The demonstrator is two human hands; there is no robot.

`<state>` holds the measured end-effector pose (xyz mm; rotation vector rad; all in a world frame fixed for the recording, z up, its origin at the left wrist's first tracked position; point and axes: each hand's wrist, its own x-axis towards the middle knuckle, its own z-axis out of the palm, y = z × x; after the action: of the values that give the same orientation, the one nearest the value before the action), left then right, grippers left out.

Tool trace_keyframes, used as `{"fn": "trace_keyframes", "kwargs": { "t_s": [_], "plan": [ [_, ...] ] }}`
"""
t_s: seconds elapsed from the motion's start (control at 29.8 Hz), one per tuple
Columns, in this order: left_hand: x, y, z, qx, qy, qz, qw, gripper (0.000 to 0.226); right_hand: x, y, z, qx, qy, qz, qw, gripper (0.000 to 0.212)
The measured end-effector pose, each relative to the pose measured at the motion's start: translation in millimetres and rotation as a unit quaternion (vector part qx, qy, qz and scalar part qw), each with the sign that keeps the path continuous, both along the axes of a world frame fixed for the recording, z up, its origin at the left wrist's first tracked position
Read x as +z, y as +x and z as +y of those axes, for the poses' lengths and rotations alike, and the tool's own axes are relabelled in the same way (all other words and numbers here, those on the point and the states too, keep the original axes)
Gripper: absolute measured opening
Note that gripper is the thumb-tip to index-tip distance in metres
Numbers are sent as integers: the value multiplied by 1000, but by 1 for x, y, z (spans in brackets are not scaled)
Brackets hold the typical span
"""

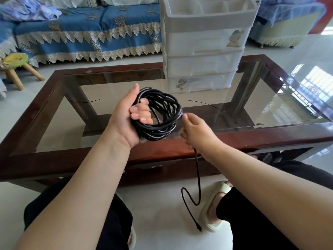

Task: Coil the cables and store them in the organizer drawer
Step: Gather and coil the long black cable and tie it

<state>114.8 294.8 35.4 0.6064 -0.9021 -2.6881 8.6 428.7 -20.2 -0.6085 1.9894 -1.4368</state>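
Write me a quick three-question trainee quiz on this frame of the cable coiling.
1. True or false: the left hand grips the coil.
2. Where does the loose cable end lie? A) on the table B) on the floor C) in a drawer
3. Fill in: the drawer unit's drawers are all ____.

Key: 1 true; 2 B; 3 closed. The right hand pinches the cable just beside the coil.

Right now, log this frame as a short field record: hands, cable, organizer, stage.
left hand: grips the black cable coil
right hand: pinches the cable beside the coil
loose tail: hangs to the floor, plug end lying by the sandal
organizer: on the glass table, visible drawers closed
stage: coiling unfinished, nothing stored
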Motion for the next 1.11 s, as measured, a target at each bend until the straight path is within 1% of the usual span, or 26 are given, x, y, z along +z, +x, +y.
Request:
{"fn": "trace_keyframes", "kwargs": {
  "t_s": [0.07,0.1,0.17,0.23,0.27,0.37,0.4,0.44,0.5,0.57,0.64,0.7,0.77,0.84,0.9,0.94,1.04,1.07,1.11],
  "plan": [
    [-4,-4,-2,51,32,-7,998,43,-4,10,-2,-4,15,12,1000,29],
    [-6,-5,-3,79,42,-6,996,44,-6,14,-2,6,27,37,999,32],
    [-10,-7,-8,132,62,1,989,49,-7,20,2,52,80,136,986,38],
    [-9,-7,-13,182,87,5,980,58,-5,24,8,105,129,223,961,39],
    [-9,-6,-18,213,94,5,973,60,-3,26,10,128,143,237,952,39],
    [-3,-1,-34,308,94,6,947,63,0,37,18,191,171,241,936,38],
    [-1,0,-39,329,87,1,940,63,0,41,20,202,179,266,925,39],
    [0,1,-42,344,72,-11,936,62,0,43,22,204,188,312,909,39],
    [-1,1,-43,357,28,-41,933,61,-2,45,24,204,199,418,863,37],
    [-3,-1,-36,353,-15,-69,933,59,0,46,22,229,203,456,836,40],
    [-5,-5,-29,345,-71,-103,930,55,6,48,20,263,210,457,823,45],
    [-7,-8,-23,330,-148,-149,920,54,15,47,20,281,203,464,815,46],
    [-11,-9,-20,302,-226,-176,909,54,27,43,20,284,190,486,804,48],
    [-13,-9,-16,264,-296,-189,898,56,39,36,20,292,176,526,780,48],
    [-15,-9,-12,214,-354,-212,886,59,49,27,19,293,161,557,760,43],
    [-16,-9,-9,185,-370,-219,884,61,53,23,18,290,153,564,758,40],
    [-16,-10,1,92,-387,-215,892,64,57,14,13,269,123,566,770,31],
    [-16,-10,4,67,-393,-219,890,64,57,13,11,261,109,564,776,27],
    [-18,-10,7,44,-410,-233,881,65,57,13,10,255,92,559,784,22]
  ]
}}
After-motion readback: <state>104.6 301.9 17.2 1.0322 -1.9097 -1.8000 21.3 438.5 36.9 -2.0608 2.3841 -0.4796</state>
